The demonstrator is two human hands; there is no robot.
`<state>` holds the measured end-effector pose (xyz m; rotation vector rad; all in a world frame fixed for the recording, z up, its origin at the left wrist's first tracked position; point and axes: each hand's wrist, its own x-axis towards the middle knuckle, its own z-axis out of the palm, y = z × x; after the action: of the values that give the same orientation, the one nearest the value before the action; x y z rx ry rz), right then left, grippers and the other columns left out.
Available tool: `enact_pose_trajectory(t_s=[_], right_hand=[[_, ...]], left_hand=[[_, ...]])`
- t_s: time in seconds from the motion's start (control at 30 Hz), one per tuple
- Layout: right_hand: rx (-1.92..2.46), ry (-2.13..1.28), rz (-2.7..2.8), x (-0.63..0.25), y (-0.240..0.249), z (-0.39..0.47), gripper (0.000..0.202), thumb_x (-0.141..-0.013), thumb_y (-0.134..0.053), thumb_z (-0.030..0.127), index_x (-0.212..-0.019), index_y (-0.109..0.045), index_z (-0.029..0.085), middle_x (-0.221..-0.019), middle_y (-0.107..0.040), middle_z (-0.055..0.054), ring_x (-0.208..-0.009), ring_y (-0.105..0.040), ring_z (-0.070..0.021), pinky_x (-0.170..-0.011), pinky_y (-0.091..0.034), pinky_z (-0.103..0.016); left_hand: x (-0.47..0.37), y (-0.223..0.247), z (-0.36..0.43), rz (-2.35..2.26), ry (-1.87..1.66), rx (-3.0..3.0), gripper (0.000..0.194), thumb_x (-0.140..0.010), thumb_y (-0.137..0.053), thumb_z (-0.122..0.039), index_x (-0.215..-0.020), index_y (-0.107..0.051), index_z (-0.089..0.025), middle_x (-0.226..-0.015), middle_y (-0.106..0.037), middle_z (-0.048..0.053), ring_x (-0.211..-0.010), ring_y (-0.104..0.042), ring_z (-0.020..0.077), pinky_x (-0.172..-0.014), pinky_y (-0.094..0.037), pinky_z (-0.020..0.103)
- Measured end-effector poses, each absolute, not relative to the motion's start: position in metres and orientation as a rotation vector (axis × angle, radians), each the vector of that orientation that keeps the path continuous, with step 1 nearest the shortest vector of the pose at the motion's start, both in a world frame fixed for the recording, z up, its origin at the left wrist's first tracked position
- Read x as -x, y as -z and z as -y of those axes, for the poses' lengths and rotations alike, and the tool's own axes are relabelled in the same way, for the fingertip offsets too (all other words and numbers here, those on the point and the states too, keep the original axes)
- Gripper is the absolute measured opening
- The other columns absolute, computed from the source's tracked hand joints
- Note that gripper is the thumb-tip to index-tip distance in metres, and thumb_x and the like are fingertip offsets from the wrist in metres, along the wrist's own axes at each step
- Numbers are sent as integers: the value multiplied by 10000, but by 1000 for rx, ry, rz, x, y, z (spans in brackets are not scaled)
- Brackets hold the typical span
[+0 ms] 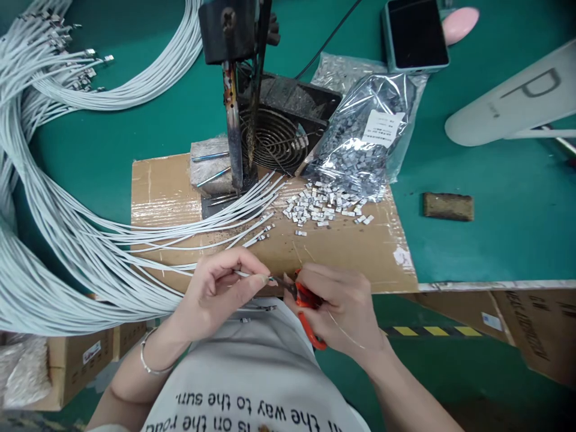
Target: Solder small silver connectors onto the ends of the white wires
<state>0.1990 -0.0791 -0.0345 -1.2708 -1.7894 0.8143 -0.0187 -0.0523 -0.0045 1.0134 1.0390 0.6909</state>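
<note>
Between thumb and fingers, my left hand (225, 288) pinches the end of a white cable (243, 273), whose tip shows thin coloured wires. My right hand (342, 303) is closed around red-handled scissors (310, 298), and their blades reach the wire tip. Just beyond my hands, several white cable ends (252, 207) lie on a cardboard sheet (378, 258). To their right is a loose heap of small metal connectors (324, 204). A few cable ends near my left hand carry metal connectors (265, 233).
A hot-air nozzle (233, 120) hangs over the cardboard beside a round fan grille (274, 138). Behind the heap lies a clear bag of connectors (355, 132). Thick white cable bundles (40, 240) fill the left. A phone-like device (416, 36), white tumbler (513, 96) and brown block (448, 206) sit right.
</note>
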Motion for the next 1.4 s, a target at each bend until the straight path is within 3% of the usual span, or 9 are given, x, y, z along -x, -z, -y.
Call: enact_pose_trajectory(t_s=[0.2,0.27,0.33,0.4,0.5,0.53,0.77,0.87,1.4], right_hand=[[1366,-767,1501,-174,36,81,451,-878,-692,95,-581,-380,231,-540,-369,63,-482,-297,-90,-450,-203,-277],[1358,-724,1381,-188,32,72,482,-940,-694,166,-570,-393,232,-505,-363,60,-443,-300,-91,-438,-215,-284],[1338,-620,1229,-213,26,62,593,-1065,-573,310,-545,-296,248,-443,-275,57,-386,-251,-97,-422,-228,-311],[1339,-555,1152,-236,24,57,653,-1043,-660,341,-517,-285,243,-409,-228,64,-342,-224,-80,-401,-167,-325],[1484,-562,1197,-244,28,62,447,-982,-753,238,-590,-539,236,-516,-454,40,-440,-414,-108,-464,-285,-320],[1504,-605,1252,-239,31,66,390,-952,-781,217,-624,-570,229,-557,-477,39,-458,-390,-103,-457,-267,-309],[1414,-726,1655,-203,35,75,458,-837,-741,95,-607,-368,228,-609,-330,59,-559,-280,-106,-493,-223,-297],[1376,-690,1755,-203,31,73,479,-851,-697,90,-615,-306,234,-607,-296,60,-563,-242,-110,-486,-199,-296],[1300,-540,1936,-202,32,72,484,-937,-651,104,-637,-299,248,-581,-340,59,-534,-284,-111,-471,-241,-274]], left_hand=[[10,1,51,-1085,-851,-1167,214,-1005,-781,-381,-890,-811,-202,-708,-675,27,-588,-473,138,-514,-339,277],[13,-1,55,-1060,-844,-1210,187,-1019,-762,-340,-906,-820,-203,-706,-673,25,-571,-460,130,-509,-328,279],[19,0,60,-1034,-766,-1227,189,-1020,-764,-325,-901,-832,-194,-692,-652,19,-545,-411,113,-504,-286,282],[23,3,63,-1085,-754,-1116,237,-1016,-772,-374,-871,-821,-192,-684,-648,25,-580,-437,127,-518,-273,282],[21,8,60,-1026,-773,-972,280,-1008,-772,-446,-909,-817,-188,-706,-658,28,-585,-440,129,-536,-309,281],[19,8,58,-999,-771,-931,288,-1003,-773,-461,-918,-813,-188,-679,-628,14,-570,-427,126,-532,-312,280],[9,3,47,-975,-769,-793,297,-942,-817,-469,-868,-774,-185,-656,-639,15,-570,-509,137,-541,-396,272],[9,3,49,-991,-785,-796,291,-942,-823,-464,-868,-762,-189,-660,-650,14,-577,-517,136,-552,-402,270],[7,-1,50,-1003,-773,-814,275,-962,-816,-451,-898,-755,-191,-648,-581,-15,-578,-422,113,-528,-305,254]])
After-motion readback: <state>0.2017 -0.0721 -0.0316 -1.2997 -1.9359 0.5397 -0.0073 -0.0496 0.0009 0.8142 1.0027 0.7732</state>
